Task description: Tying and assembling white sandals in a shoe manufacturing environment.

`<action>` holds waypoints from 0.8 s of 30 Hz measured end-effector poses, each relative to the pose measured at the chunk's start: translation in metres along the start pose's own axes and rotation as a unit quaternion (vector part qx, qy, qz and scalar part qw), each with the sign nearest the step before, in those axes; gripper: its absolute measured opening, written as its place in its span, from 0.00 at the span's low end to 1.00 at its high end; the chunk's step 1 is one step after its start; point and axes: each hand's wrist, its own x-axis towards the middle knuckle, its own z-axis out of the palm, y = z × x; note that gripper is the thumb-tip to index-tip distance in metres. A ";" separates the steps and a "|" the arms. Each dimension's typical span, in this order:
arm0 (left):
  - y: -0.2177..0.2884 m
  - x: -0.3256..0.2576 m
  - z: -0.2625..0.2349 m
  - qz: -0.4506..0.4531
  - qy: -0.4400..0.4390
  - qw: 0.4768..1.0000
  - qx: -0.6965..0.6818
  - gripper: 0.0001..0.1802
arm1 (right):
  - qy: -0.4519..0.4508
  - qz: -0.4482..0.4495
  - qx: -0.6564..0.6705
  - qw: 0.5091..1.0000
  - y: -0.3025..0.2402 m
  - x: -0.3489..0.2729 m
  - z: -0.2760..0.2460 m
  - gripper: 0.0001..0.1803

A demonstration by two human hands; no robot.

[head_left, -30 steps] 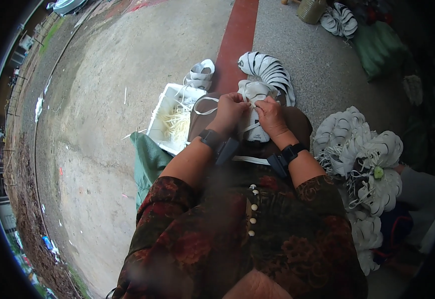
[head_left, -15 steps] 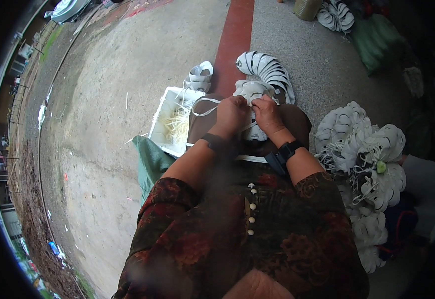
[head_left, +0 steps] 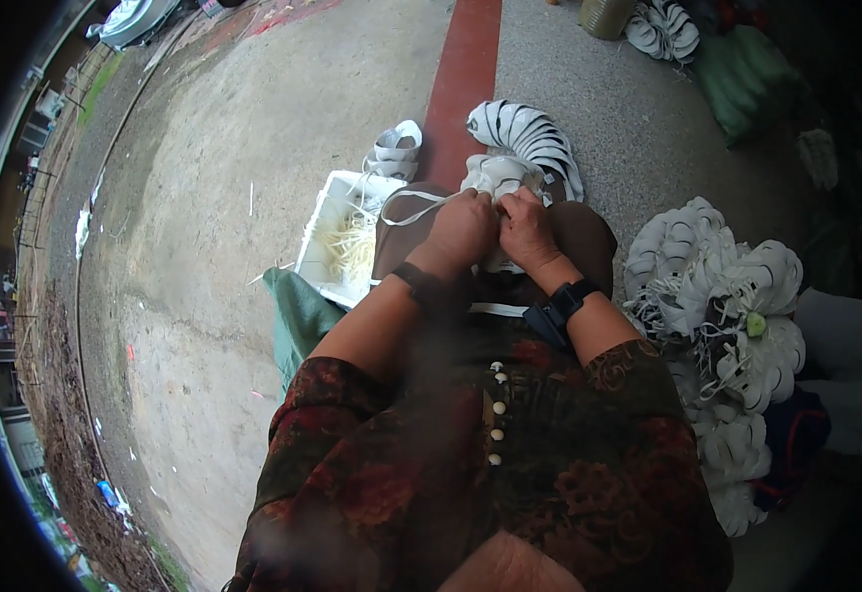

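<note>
Left hand [head_left: 463, 229]: pinches lace [head_left: 420, 193] (1 loop) | Right hand [head_left: 527, 228]: grips white shoe upper [head_left: 497, 175]

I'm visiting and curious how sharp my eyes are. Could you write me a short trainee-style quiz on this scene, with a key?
1. Multiple choice: seen against the left hand and right hand, where is the white box? A) to their left; B) to their right; C) between them.
2. True or false: the two hands are held far apart.
3. Fill in: the long stripe on the ground beyond the hands is coloured ____.

Key: 1. A. 2. False; they are close together, at a white piece. 3. Red.
</note>
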 end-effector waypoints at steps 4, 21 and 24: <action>0.010 0.008 -0.011 0.003 -0.105 0.994 0.026 0.08 | 0.003 -0.037 -0.032 0.999 0.001 -0.001 -0.001 0.04; -0.018 0.011 -0.035 -0.064 -0.155 0.955 -0.245 0.10 | -0.031 -0.099 -0.145 0.984 -0.008 -0.002 -0.010 0.03; -0.007 0.005 -0.034 -0.137 -0.114 0.951 -0.255 0.10 | -0.023 -0.108 -0.183 0.977 -0.008 0.001 -0.006 0.02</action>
